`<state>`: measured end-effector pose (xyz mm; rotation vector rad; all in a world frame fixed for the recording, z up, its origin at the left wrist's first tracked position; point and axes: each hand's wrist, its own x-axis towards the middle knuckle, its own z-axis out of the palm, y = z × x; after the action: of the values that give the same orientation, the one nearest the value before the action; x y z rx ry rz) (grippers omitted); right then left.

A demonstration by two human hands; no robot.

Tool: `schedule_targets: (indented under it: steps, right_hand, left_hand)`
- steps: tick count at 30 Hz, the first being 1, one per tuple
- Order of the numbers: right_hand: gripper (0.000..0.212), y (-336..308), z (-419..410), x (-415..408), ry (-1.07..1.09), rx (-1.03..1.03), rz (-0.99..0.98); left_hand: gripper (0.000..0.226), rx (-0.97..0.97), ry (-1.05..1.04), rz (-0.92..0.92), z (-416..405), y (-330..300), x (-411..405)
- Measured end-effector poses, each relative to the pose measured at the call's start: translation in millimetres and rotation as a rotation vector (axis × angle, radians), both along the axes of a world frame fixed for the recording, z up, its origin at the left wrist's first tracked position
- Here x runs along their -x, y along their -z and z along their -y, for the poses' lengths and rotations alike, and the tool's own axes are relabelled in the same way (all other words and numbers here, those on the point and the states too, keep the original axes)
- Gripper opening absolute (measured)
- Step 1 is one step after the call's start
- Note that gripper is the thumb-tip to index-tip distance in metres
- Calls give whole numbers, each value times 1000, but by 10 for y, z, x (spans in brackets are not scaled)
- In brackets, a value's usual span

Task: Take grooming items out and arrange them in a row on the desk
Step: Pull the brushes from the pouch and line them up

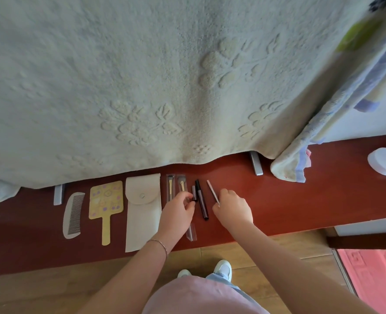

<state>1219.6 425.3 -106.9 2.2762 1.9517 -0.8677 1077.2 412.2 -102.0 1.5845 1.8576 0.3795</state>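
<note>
Row of grooming items on a dark red desk (pixel 289 200), laid side by side with long axes running away from the person.

From the left:
- white comb (pixel 72 215), teeth facing right;
- yellow hand mirror (pixel 106 203), patterned back up, handle toward the person;
- white snap-flap pouch (pixel 143 211), lying flat, just beside the mirror;
- two small brushes in clear sleeves (pixel 170 185), partly covered by the left hand;
- short dark tube (pixel 194 193);
- long black pen-like stick (pixel 202 201), touching or nearly touching the tube;
- thin pale pink stick (pixel 212 190), tilted, far end leaning left.

Left hand (pixel 178 210): fingers curled, thumb and fingertips pinching the near end of the short dark tube. A thin bracelet (pixel 159 243) sits on the wrist.

Right hand (pixel 231 208): fingers curled, gripping the near end of the pale pink stick.

Surroundings: a cream embossed cloth (pixel 142 87) hangs over the back of the desk, two grey metal feet (pixel 256 165) showing beneath its hem. A striped towel (pixel 300 155) hangs at right; a white round container (pixel 385 164) stands well apart at far right. Wooden floor (pixel 51 291), white shoes (pixel 222 267), pink mat (pixel 375 279) below.
</note>
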Motion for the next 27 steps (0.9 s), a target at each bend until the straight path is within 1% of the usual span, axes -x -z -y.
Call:
schedule_targets:
  steps: [2,3,7,8,9,11,13,18,20,23,27]
  right_hand:
    - [14,-36,6,-48,69,20,-74]
    - [12,-58,18,-79,102,30,-156]
    - [2,-173,113,-136,118,111,-590]
    - [5,-205,136,-134,110,122,-651]
    - [9,-229,154,-131,104,129,-687]
    - [13,-274,177,-129,87,139,-710]
    - [13,-307,201,-138,71,160,-717]
    - [17,-392,252,-186,87,255,-802]
    - [18,-436,242,-209,65,269,-777]
    - [17,-503,196,-260,41,235,-736]
    - [17,-632,150,-353,-26,197,-664]
  left_hand:
    - [28,15,-7,42,1,-26,21]
    - [28,32,-23,99,-7,-40,28]
    - [29,192,-230,518,-105,-143,7]
    - [29,219,-267,610,-128,-179,-5]
    - [29,223,-276,665,-148,-206,-14]
    - [27,193,-239,692,-177,-242,-24]
    - [22,166,-209,696,-204,-253,-30]
    - [21,215,-240,729,-257,-250,-80]
    - [18,209,-273,765,-262,-259,-130]
    - [21,178,-331,853,-272,-311,-222]
    - [21,130,-361,910,-289,-401,-283]
